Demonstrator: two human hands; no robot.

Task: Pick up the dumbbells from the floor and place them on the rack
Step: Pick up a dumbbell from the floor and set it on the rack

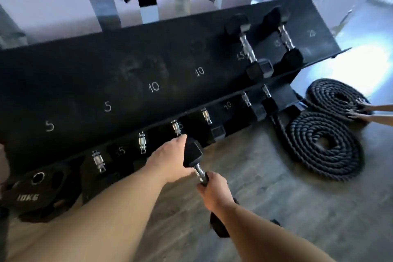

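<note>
Plate (37,194): black disc at far left, marked "10KG", leaning against the lower end of the rack.

Rack (85,83): long black two-tier stand running from lower left to upper right. Top shelf carries chalked numbers 5, 5, 10, 10, 15, 15, 20. Its left and middle slots hold nothing; two hex dumbbells, the top pair (263,42), lie side by side near the right end. Lower shelf holds a row of dumbbells, the lower row (141,142), chrome handles showing, heads mostly in shadow.

Left hand (170,159): reaching forward just before the lower shelf edge, palm and fingers laid against the left side of the dumbbell's upper head. Fingers together; the grip on the far side is hidden.

Dumbbell (192,153): black hex heads, chrome handle. Held in the air in front of the rack's lower shelf, tilted, upper head toward the rack, lower head down under the right forearm. Not on either shelf.

Right hand (214,191): fingers wrapped tight round the handle, just below the upper head.

Floor (276,208): grey-brown, worn.

Ropes (323,144): two thick black coils on the floor, right of the rack's end, touching each other.

Other hands (359,110): two hands entering from the right edge, fingers on the far coil.
</note>
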